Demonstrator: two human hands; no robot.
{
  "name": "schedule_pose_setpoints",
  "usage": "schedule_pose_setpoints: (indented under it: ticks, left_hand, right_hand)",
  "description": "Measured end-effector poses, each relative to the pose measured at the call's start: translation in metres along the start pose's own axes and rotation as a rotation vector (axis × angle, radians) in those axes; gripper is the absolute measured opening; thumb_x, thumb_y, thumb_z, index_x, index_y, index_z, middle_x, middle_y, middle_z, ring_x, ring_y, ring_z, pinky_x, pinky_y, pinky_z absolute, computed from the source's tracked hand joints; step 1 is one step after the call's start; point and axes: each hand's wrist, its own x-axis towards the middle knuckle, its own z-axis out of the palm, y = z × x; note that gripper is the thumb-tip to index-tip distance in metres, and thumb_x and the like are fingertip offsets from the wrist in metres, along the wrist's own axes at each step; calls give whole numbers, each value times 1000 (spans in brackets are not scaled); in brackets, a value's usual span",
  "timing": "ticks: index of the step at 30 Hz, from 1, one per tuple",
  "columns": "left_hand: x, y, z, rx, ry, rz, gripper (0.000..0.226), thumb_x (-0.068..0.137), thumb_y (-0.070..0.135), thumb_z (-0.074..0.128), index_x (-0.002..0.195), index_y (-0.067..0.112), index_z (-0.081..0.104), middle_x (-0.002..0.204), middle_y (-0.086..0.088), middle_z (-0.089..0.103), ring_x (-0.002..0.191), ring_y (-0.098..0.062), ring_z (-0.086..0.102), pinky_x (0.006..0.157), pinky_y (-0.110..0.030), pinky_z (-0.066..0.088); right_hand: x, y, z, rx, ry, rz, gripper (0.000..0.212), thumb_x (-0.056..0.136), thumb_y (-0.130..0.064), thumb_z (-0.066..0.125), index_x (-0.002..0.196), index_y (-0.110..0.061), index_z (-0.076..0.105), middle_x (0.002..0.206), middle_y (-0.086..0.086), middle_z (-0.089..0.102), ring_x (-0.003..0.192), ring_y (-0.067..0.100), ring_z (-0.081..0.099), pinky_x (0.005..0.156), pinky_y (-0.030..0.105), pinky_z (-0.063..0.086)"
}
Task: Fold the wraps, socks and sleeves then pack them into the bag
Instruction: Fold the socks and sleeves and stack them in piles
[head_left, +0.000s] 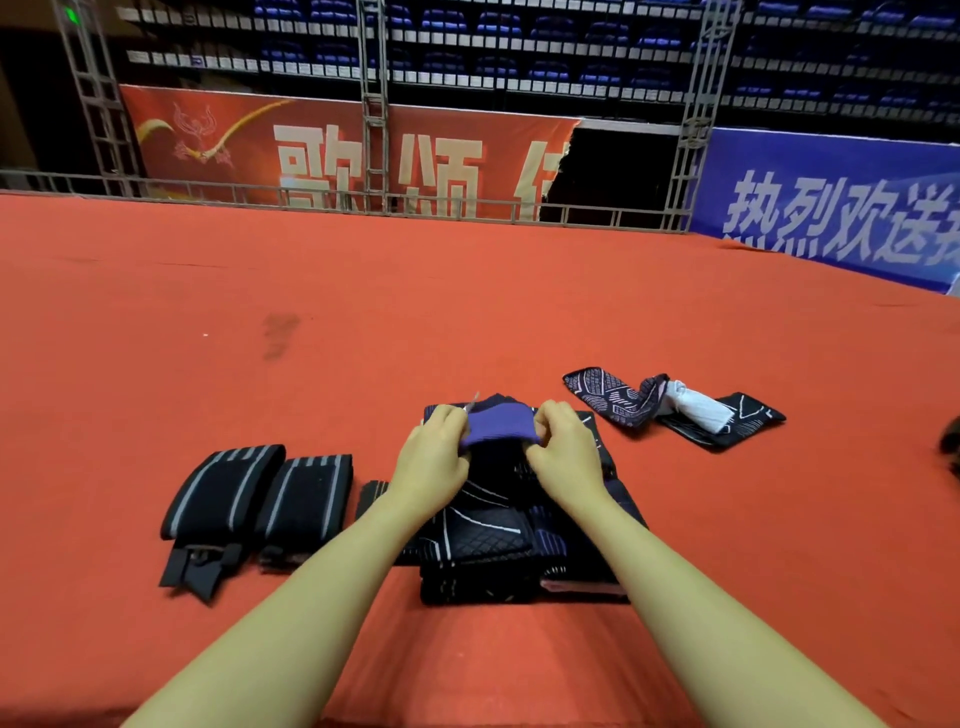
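Purple sock (500, 425) up at the far end of the dark pile (524, 525), pinched at both ends. Left hand (434, 457) curled on its left edge, right hand (569, 457) curled on its right edge, fingers bent tight on the cloth, likely to keep it flat and straight for a neat fold. Sitting on top of the pile, probably so folded things stay together. Two black wraps with grey stripes (260, 499) side by side just left of the pile, already rolled up neat, straps sticking out at the near end. Farther right, well apart, one patterned sleeve (623, 397) lying loose and bent, touching a white bundle (693, 405) and a flat dark piece (748, 421), looking not folded yet. All on the big orange surface (260, 364). No bag easy to spot; only a dark shape (951, 441) at the right edge, too cut off to tell. Folding about half done, packing not begun.
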Motion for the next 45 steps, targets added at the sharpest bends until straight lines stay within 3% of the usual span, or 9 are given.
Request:
schedule_pose_setpoints:
  ticks: [6, 11, 15, 20, 26, 30, 35, 41, 45]
  left_hand:
    - [-11, -16, -1, -227, -287, -173, 16, 82, 25, 60, 80, 32, 46, 104, 4, 45, 96, -24, 50, 88, -38, 42]
    - [-8, -14, -12, -308, -238, -147, 19, 84, 7, 59, 78, 24, 51, 98, 0, 54, 85, -14, 51, 71, -20, 37]
    - [-9, -21, -19, -325, -245, -105, 26, 77, -3, 56, 92, 18, 52, 84, 1, 55, 76, -14, 47, 65, -21, 37]
    - [-4, -6, -19, -230, -181, -69, 24, 72, -3, 56, 79, 17, 47, 67, 10, 48, 69, -17, 43, 57, -25, 32]
    - [10, 16, -23, -201, 30, -189, 23, 76, 2, 52, 68, 18, 37, 61, -3, 43, 67, -30, 39, 56, -34, 27]
    - [16, 32, -28, 71, 103, -268, 7, 82, 7, 48, 84, 14, 46, 82, -15, 60, 77, -36, 49, 60, -32, 31]
    - [26, 29, -40, 137, 145, -270, 9, 86, 13, 53, 94, 11, 50, 89, -16, 65, 86, -38, 58, 63, -32, 33]
    - [22, 30, -50, 38, 8, -22, 27, 90, 35, 61, 92, 14, 44, 79, -7, 58, 80, -34, 56, 63, -36, 36]
    - [28, 35, -57, 42, 45, 111, 20, 92, 16, 53, 108, 15, 42, 88, -2, 56, 82, -34, 57, 62, -34, 35]
  right_hand:
    - [-6, 9, -7, 361, -347, -12, 32, 65, -13, 67, 89, -21, 47, 105, 3, 57, 89, 11, 53, 81, 21, 42]
    - [-8, 6, -13, 367, -435, 66, 59, 70, -12, 82, 120, -19, 52, 105, -4, 55, 86, 9, 53, 79, 22, 45]
    - [-8, 7, -21, 372, -496, 75, 44, 68, -1, 80, 104, -18, 60, 96, 5, 65, 80, 10, 58, 77, 25, 47]
    - [-7, 4, -19, 222, -227, 52, 25, 75, 2, 67, 70, -17, 53, 66, -3, 55, 58, 7, 46, 58, 22, 38]
    - [0, -5, -14, 102, 77, 15, 20, 76, 6, 54, 76, -11, 43, 63, 2, 41, 60, 19, 32, 55, 31, 25]
    - [6, -21, -19, 249, 41, 3, 24, 75, 3, 64, 75, -14, 47, 64, -4, 44, 61, 14, 37, 55, 19, 31]
    - [11, -23, -30, 418, -264, -4, 38, 73, 5, 72, 96, -21, 56, 77, -1, 53, 66, 9, 49, 64, 18, 43]
    - [26, -28, -38, 208, 40, -8, 23, 76, 5, 63, 83, -16, 60, 73, -1, 56, 66, 7, 48, 61, 15, 38]
    - [36, -34, -49, 100, 131, -37, 21, 72, 8, 57, 78, -11, 61, 78, 7, 61, 73, 20, 53, 69, 28, 40]
